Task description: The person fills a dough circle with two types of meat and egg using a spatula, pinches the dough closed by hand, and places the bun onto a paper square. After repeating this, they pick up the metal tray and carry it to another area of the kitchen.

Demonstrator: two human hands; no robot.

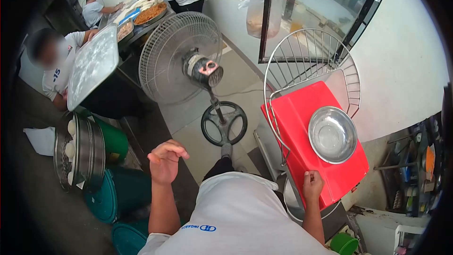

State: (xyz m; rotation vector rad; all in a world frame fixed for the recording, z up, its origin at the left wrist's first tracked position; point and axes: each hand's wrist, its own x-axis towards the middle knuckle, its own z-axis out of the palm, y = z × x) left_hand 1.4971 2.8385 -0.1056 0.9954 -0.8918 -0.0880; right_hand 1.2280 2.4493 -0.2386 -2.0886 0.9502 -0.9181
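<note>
My left hand point(166, 160) is raised in front of me at the left, its fingers bent and the thumb apart, with nothing in it. My right hand point(313, 186) is closed in a loose fist, nothing showing in it, at the near edge of a red-topped machine point(297, 106) that looks like a dough mixer. On the red top sits a shiny steel bowl point(332, 135), just beyond my right hand. A curved wire guard point(312, 68) stands up at the machine's far end.
A pedestal fan point(181, 59) stands ahead on the tiled floor. At left, round steel steamer trays point(89, 151) hold white balls, beside green bins point(108, 196). A person carries a metal tray point(94, 66); others work at a food-laden table point(163, 16).
</note>
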